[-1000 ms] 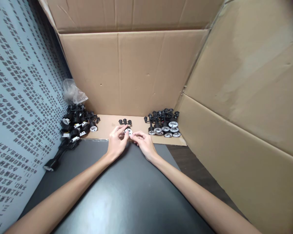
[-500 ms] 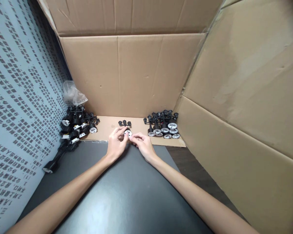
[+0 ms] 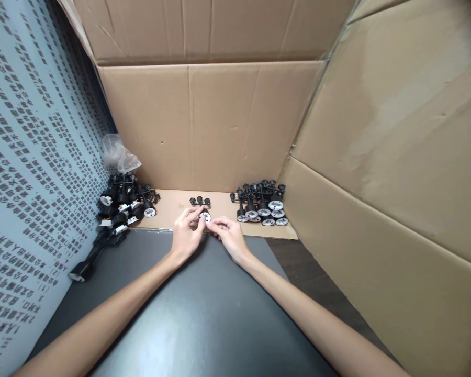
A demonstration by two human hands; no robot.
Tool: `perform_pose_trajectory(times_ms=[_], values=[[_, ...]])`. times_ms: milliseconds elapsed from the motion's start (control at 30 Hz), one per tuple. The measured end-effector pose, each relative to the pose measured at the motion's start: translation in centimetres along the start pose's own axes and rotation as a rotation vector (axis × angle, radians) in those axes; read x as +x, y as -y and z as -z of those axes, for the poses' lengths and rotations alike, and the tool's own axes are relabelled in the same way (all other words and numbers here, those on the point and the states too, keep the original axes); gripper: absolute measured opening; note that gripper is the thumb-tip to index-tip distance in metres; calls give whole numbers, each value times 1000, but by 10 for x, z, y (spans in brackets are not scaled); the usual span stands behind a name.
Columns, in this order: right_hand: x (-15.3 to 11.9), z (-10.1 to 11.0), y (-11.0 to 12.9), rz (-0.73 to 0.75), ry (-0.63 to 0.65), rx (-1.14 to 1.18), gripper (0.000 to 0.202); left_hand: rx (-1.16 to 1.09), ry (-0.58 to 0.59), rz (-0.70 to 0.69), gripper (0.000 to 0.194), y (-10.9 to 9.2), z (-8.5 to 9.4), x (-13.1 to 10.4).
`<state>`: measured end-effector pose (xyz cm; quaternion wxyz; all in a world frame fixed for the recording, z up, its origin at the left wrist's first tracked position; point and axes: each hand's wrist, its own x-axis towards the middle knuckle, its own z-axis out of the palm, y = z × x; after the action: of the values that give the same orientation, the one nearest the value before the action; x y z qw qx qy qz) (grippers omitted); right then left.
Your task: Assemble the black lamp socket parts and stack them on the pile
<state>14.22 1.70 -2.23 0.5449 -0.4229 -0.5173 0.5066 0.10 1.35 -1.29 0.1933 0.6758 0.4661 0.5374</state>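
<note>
A black lamp-post-shaped piece [image 3: 200, 201] with a small three-lantern top lies at the middle of the cardboard strip, its round white base toward me. My left hand [image 3: 187, 230] is closed around that base from the left, fingers over the top and thumb on its face. From the right, my right hand [image 3: 229, 236] pinches at the base's edge; anything between its fingertips is too small to make out. On the right stands a neat group of similar black pieces [image 3: 263, 204] with white round bases facing me.
A jumbled pile of black pieces [image 3: 121, 201] lies at the left, below a clear plastic bag [image 3: 120, 153]. One longer piece [image 3: 87, 267] juts toward me on the dark tabletop [image 3: 196, 309]. Cardboard walls [image 3: 220, 125] rise behind and right; a printed panel [image 3: 35, 173] stands left.
The view has shifted slightly, so the scene sits a little lower. Both hands stay at the white base, with almost no visible movement.
</note>
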Motion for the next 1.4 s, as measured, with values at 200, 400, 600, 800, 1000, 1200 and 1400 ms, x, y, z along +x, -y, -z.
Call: perform_pose_trajectory(times_ms=[200,400,600,800,1000,1200,1400], values=[[-1,0,1,-2,2,10,32,-2,-15,-4,34,-1,0,0],[-1,0,1,-3,0,4,31,10,-10,-11,32,-1,0,0],[0,0,0,23,5,-15,27,7,1,-4,33,-2,0,0],[-1,1,2,24,6,-21,29,-13,-2,0,34,0,-1,0],[-2,1,4,17,6,-16,31,-28,-4,11,35,-2,0,-1],[-2,0,5,11,4,-9,32,-5,-6,-10,33,-2,1,-1],[-2,0,6,13,11,5,32,-3,8,-12,34,-2,0,-1]])
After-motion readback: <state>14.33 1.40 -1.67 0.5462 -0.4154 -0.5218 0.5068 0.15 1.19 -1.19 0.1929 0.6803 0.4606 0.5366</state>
